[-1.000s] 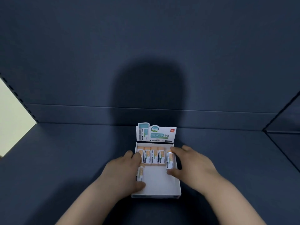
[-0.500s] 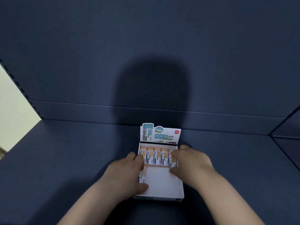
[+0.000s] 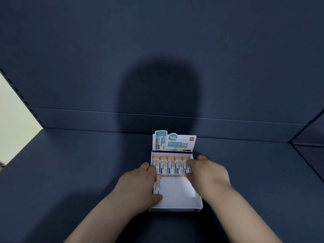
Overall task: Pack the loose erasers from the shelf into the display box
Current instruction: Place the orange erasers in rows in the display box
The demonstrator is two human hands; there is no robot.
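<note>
The display box (image 3: 198,204) sits on the shelf (image 3: 78,172), a row of 5 erasers (image 3: 171,166) at its 12 o'clock end. The left hand (image 3: 138,185) grips a loose eraser (image 3: 157,185) against the 9 o'clock wall. The right hand (image 3: 208,174) pinches the row's 3 o'clock eraser (image 3: 185,170).

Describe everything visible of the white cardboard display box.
White cardboard display box, open, on the dark blue shelf, printed header card upright behind. Five orange erasers fill its back row; the front floor is mostly bare. The left hand pinches a sixth eraser at its left wall; the right hand pinches the rightmost eraser.
</note>
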